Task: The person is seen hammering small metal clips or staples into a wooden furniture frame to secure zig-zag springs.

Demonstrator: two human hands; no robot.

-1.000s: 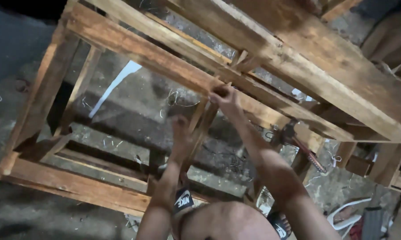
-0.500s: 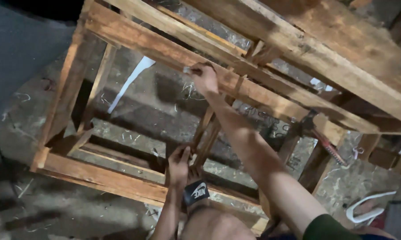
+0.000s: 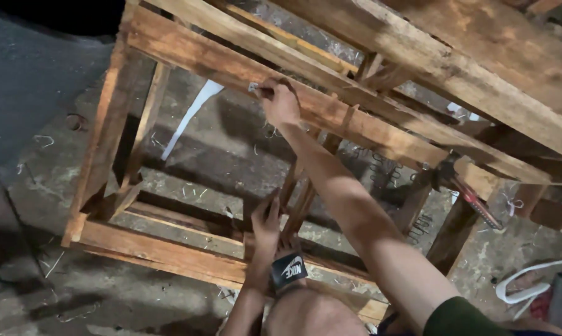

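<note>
Head view: right hand (image 3: 281, 104) pinches a small metal piece (image 3: 254, 88) against the rough brown wooden frame's top rail (image 3: 200, 59); left hand (image 3: 266, 223), grip closed round an upright slat (image 3: 291, 186) below; red-handled hammer (image 3: 471, 193) lies well right.

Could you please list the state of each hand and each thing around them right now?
right hand: pinching a small pale piece against the upper rail
left hand: gripping an upright slat
wooden frame: bare, unfinished
hammer: resting on the frame, unheld
floor: littered with shavings

Setting: rough carpentry workshop. Evidence: unfinished wooden frame (image 3: 243, 68) of raw planks, hammer (image 3: 464, 186) resting on a rail, bare concrete floor (image 3: 231, 155) scattered with shavings and scraps.
</note>
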